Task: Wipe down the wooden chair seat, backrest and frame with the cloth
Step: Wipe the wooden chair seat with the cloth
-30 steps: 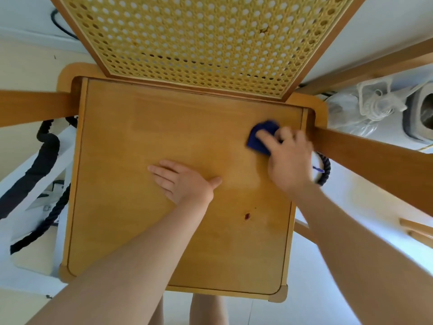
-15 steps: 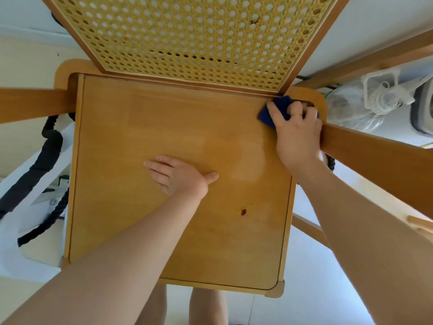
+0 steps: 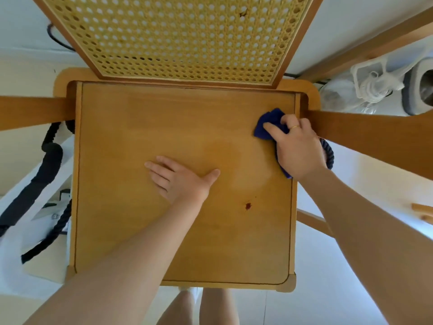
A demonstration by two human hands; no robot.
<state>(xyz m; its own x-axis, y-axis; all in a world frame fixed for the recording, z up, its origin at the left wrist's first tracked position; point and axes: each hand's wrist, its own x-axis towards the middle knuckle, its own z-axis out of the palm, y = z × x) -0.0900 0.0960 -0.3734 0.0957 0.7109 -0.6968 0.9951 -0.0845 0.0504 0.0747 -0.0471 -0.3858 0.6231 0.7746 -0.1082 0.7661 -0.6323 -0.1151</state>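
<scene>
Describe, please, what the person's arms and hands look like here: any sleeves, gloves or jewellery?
Both forearms are bare, with no sleeves in view, and neither hand wears a glove. The right hand has a thin gold-coloured ring on one finger. The left hand shows no ring, watch or bracelet.

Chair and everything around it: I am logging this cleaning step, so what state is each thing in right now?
Seat: bare wood, a small dark spot still on it.
Backrest: upright, one dark fleck high up.
Cloth: bunched, pressed on the seat's far right edge.
Right hand: gripping the cloth.
Left hand: flat on the seat, holding nothing.
Plastic bag: knotted shut.
</scene>
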